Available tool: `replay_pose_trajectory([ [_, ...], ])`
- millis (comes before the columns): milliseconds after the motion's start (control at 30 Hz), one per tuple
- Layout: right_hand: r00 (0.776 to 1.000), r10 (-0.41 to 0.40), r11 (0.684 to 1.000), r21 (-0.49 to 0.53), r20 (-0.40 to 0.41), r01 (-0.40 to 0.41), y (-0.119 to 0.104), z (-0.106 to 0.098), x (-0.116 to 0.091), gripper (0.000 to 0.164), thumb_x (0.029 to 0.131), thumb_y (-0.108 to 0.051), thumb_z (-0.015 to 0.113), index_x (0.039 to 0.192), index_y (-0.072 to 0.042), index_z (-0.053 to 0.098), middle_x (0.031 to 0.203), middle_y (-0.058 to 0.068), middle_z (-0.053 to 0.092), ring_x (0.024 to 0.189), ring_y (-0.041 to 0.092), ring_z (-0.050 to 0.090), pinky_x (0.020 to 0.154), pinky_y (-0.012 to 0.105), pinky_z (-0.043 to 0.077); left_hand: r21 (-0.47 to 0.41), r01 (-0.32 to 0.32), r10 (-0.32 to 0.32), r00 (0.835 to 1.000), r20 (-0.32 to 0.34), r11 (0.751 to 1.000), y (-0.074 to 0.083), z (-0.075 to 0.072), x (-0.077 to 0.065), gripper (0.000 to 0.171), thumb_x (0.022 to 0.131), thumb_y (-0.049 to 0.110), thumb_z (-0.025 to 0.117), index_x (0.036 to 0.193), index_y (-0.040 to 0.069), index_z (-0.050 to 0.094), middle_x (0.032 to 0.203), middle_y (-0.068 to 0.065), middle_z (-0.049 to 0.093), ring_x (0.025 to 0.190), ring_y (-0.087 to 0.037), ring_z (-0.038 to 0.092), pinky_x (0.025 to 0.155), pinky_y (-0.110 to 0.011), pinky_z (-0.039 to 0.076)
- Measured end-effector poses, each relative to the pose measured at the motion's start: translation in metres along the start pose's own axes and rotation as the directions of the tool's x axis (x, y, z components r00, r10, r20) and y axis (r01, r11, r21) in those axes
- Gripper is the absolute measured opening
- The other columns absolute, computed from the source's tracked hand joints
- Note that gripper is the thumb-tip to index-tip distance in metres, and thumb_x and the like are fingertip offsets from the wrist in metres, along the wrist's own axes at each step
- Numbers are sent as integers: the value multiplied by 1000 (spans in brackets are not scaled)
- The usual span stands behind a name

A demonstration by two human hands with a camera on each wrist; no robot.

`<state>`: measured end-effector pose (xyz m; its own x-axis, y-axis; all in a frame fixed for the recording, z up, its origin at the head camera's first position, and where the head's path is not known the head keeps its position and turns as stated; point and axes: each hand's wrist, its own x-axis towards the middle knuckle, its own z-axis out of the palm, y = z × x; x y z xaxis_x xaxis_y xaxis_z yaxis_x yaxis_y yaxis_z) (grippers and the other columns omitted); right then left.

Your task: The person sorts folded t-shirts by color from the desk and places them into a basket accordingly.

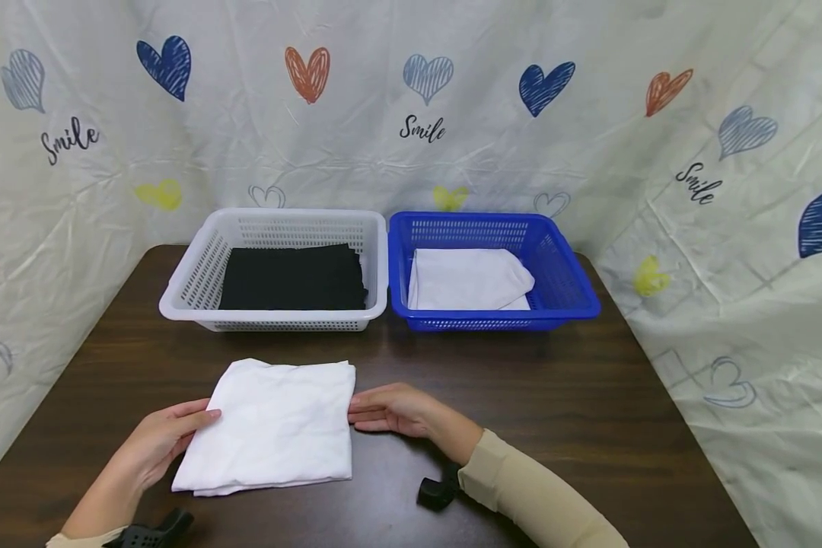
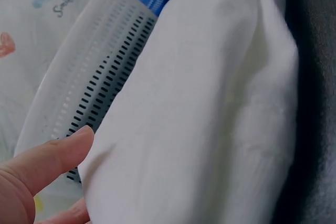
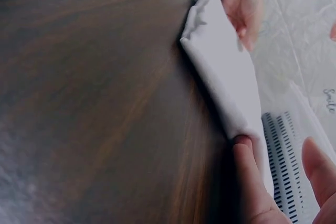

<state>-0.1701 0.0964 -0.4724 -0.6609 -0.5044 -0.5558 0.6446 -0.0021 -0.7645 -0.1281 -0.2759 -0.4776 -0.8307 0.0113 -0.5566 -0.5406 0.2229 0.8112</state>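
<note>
A folded white cloth point(image 1: 274, 426) lies on the brown table in a rough square, its stacked layers showing along the near edge. At its left side is my left hand point(image 1: 160, 438), thumb over the top face and fingers at the edge. The left wrist view shows that thumb point(image 2: 58, 156) beside the white fabric point(image 2: 173, 114), spread from the fingers below. My right hand point(image 1: 400, 411) touches the cloth's right edge with its fingers nearly straight. One fingertip presses into the fold in the right wrist view, while the right thumb point(image 3: 317, 169) stands apart.
Behind the cloth stands a white plastic basket point(image 1: 274, 316) with folded black fabric point(image 1: 291, 280) in it. Right beside it, a blue basket point(image 1: 562, 304) contains folded white fabric point(image 1: 466, 278). A curtain printed with hearts point(image 1: 308, 72) surrounds the table point(image 1: 589, 426).
</note>
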Motion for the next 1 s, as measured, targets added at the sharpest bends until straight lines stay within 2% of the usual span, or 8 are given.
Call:
replay_pose_trajectory([
  [100, 1000, 5, 1000, -3, 10, -5, 0, 2, 2, 36, 99, -7, 58, 129, 12, 57, 110, 13, 72, 104, 22, 69, 102, 42, 53, -22, 0, 0, 1000, 21, 1000, -1, 1, 0, 83, 93, 31, 70, 150, -13, 28, 124, -1, 65, 93, 4, 64, 85, -25, 59],
  [267, 1000, 3, 1000, -12, 23, -3, -3, 7, 4, 35, 99, -6, 57, 129, 11, 56, 103, 8, 71, 99, 19, 68, 105, 43, 51, -63, 7, -4, 998, 57, 998, -1, 3, 1, 83, 95, 30, 69, 150, -14, 25, 105, 11, 68, 91, -2, 68, 83, -29, 60],
  [567, 1000, -14, 999, -51, 13, 15, -7, 16, 11, 28, 97, -6, 59, 120, 10, 59, 90, 2, 67, 89, 15, 66, 105, 43, 51, -127, 7, 8, 993, 117, 992, 0, 7, 2, 72, 96, 26, 66, 146, -13, 33, 96, 10, 71, 89, -9, 71, 82, -32, 61],
  [700, 999, -31, 996, -83, -14, 30, -8, 21, 11, 31, 96, -6, 61, 123, 10, 59, 92, 1, 68, 92, 14, 66, 105, 43, 51, -127, 8, 7, 993, 116, 992, 0, 10, 2, 70, 96, 26, 67, 146, -11, 34, 96, 10, 71, 89, -9, 71, 81, -30, 61],
  [800, 998, -36, 995, -91, -47, 31, -8, 23, 11, 35, 95, -5, 64, 126, 10, 59, 100, 5, 71, 96, 14, 67, 105, 42, 51, -118, 12, 2, 994, 113, 993, 1, 11, 1, 71, 96, 27, 67, 146, -10, 34, 97, 11, 71, 89, -8, 70, 82, -30, 61],
  [1000, 995, -26, 996, -85, -94, 18, -8, 25, 11, 38, 94, -4, 65, 128, 9, 58, 108, 11, 73, 95, 15, 68, 101, 43, 53, -114, 3, 12, 991, 131, 993, 2, 12, 1, 72, 96, 27, 66, 147, -9, 31, 98, 11, 70, 90, -9, 71, 82, -31, 61],
])
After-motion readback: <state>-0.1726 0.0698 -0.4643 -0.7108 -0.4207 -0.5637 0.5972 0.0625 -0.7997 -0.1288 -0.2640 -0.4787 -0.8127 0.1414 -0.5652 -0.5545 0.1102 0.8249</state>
